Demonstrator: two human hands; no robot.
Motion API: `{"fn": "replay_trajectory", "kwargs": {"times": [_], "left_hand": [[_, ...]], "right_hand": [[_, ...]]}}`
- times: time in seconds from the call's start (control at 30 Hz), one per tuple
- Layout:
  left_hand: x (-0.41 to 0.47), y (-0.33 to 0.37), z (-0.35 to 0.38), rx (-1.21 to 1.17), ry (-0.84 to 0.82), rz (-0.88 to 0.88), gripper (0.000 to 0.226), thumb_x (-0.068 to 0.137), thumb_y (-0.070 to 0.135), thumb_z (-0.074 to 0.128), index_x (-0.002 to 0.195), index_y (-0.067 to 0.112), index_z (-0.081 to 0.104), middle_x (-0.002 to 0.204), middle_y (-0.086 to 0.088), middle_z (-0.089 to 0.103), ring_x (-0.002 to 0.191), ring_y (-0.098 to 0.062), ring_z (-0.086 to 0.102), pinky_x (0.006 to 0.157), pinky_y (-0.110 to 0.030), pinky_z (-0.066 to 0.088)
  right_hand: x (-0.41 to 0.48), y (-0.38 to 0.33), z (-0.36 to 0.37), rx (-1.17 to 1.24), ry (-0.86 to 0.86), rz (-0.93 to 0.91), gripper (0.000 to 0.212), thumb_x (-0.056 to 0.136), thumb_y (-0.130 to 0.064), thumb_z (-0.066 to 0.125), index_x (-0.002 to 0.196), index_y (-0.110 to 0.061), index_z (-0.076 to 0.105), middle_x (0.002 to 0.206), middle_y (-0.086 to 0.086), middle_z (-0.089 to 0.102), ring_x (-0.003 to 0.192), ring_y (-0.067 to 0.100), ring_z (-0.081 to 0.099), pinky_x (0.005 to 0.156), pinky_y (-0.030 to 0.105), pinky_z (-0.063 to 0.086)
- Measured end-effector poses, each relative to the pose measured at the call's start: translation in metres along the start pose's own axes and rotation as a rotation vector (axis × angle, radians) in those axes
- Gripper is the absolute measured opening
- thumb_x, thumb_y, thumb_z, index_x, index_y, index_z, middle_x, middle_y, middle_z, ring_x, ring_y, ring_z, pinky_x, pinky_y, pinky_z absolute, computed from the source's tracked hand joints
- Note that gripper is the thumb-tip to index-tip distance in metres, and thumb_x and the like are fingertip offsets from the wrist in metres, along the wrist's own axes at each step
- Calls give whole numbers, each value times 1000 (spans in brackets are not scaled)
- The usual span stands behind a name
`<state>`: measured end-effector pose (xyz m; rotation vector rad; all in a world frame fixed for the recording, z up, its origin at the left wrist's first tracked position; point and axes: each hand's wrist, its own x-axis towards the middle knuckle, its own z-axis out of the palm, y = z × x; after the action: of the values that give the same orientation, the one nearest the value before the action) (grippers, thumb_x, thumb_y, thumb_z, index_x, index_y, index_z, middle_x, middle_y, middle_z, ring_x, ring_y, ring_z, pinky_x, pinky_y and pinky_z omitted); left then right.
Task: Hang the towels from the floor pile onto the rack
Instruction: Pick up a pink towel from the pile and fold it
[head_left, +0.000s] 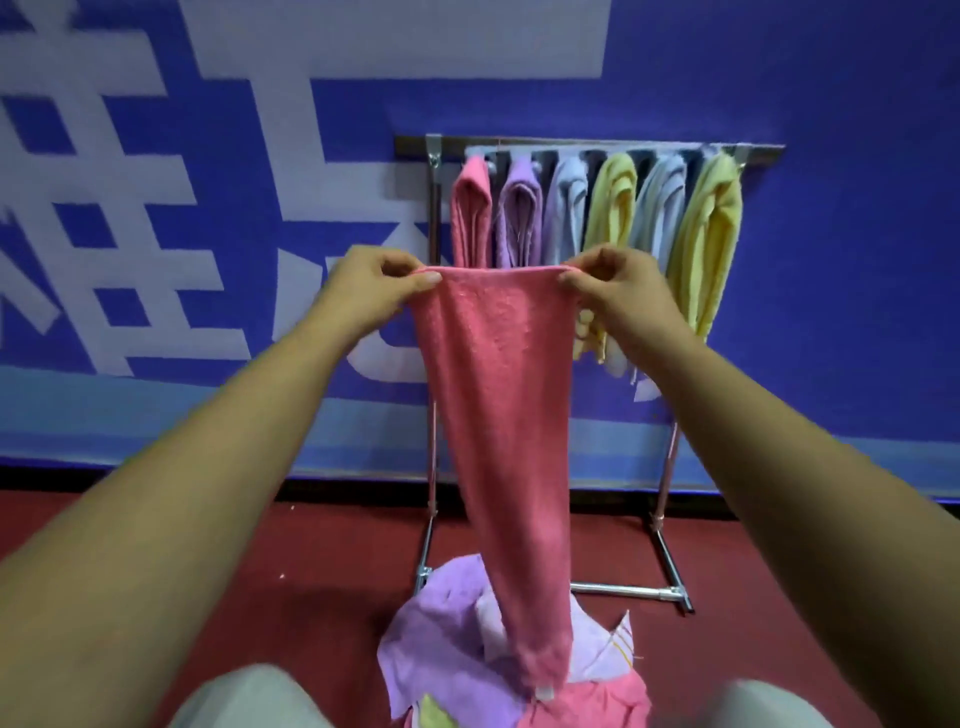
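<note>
A pink towel (498, 395) hangs lengthwise in front of me, its top edge stretched between both hands. My left hand (374, 283) pinches the top left corner and my right hand (615, 286) pinches the top right corner. The towel's lower end reaches down to the floor pile (441, 639) of purple, pink and pale towels between my knees. Behind it stands the metal rack (582, 144) against the wall, with several towels draped over its bar: pink (470, 208), purple (519, 213), light blue and yellow (711, 234).
A blue wall with large white characters rises behind the rack. The floor is dark red. The rack's chrome base bar (623, 591) lies just beyond the pile. My knees show at the bottom edge on either side of the pile.
</note>
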<state>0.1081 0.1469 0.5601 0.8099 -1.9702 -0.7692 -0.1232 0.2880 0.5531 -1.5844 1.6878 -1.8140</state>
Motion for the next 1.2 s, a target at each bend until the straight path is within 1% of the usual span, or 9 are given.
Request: {"fn": "replay_trajectory", "kwargs": {"times": [0.13, 0.23, 0.3, 0.43, 0.6, 0.73, 0.9, 1.0, 1.2], "left_hand": [[12, 72, -32, -300, -146, 3, 6, 91, 17, 69, 87, 14, 68, 82, -5, 67, 79, -16, 61, 80, -30, 55], [14, 84, -40, 33, -231, 5, 9, 87, 18, 73, 84, 10, 71, 77, -8, 67, 78, -18, 61, 79, -33, 56], [14, 88, -43, 64, -219, -11, 9, 84, 18, 77, 87, 10, 74, 81, -8, 71, 79, -14, 65, 78, -27, 58], [14, 99, -45, 113, -190, 57, 14, 81, 20, 79, 90, 11, 75, 86, -5, 73, 79, -10, 67, 72, -21, 55], [17, 102, -46, 112, -150, 79, 12, 82, 19, 78, 91, 11, 74, 87, -5, 72, 82, -13, 66, 75, -26, 56], [19, 99, -46, 140, -143, 89, 8, 85, 17, 75, 91, 13, 71, 86, -7, 71, 82, -16, 67, 74, -26, 55], [18, 91, -41, 155, -203, 41, 9, 90, 14, 69, 84, 11, 63, 82, -6, 66, 78, -17, 63, 84, -36, 58], [17, 87, -39, 154, -249, 20, 11, 90, 13, 69, 84, 9, 60, 86, -11, 66, 84, -23, 66, 90, -44, 58], [17, 90, -38, 223, -388, 26, 15, 91, 14, 68, 105, 15, 71, 95, -10, 68, 91, -21, 65, 85, -36, 57]], "right_hand": [[26, -67, -29, 402, 21, -31, 11, 90, -3, 68, 80, -8, 67, 68, 3, 65, 62, 13, 60, 59, 24, 50], [31, -66, -37, 80, -68, -20, 13, 90, -5, 70, 77, -8, 67, 70, 8, 60, 67, 17, 57, 67, 30, 50], [30, -58, -42, -52, -102, 7, 12, 89, -5, 71, 77, -7, 68, 74, 10, 61, 75, 23, 58, 77, 38, 51], [29, -58, -51, 31, -116, 15, 8, 92, -1, 65, 84, 0, 65, 79, 13, 60, 80, 27, 59, 82, 40, 53], [33, -61, -54, 65, -115, -21, 8, 91, -1, 68, 92, -7, 63, 85, 9, 65, 79, 19, 64, 79, 34, 56], [34, -60, -59, -84, -217, -36, 26, 88, -7, 74, 113, -3, 71, 101, 10, 74, 95, 20, 71, 89, 31, 58], [34, -55, -61, -196, -250, -28, 16, 87, -17, 77, 94, -3, 74, 91, 17, 72, 82, 23, 67, 87, 45, 58], [35, -54, -61, -191, -224, -44, 14, 90, -20, 74, 90, -7, 74, 85, 9, 71, 82, 19, 66, 86, 43, 58], [36, -51, -58, -68, -232, 20, 4, 90, -9, 71, 92, -5, 72, 80, 7, 68, 78, 21, 65, 79, 38, 60]]}}
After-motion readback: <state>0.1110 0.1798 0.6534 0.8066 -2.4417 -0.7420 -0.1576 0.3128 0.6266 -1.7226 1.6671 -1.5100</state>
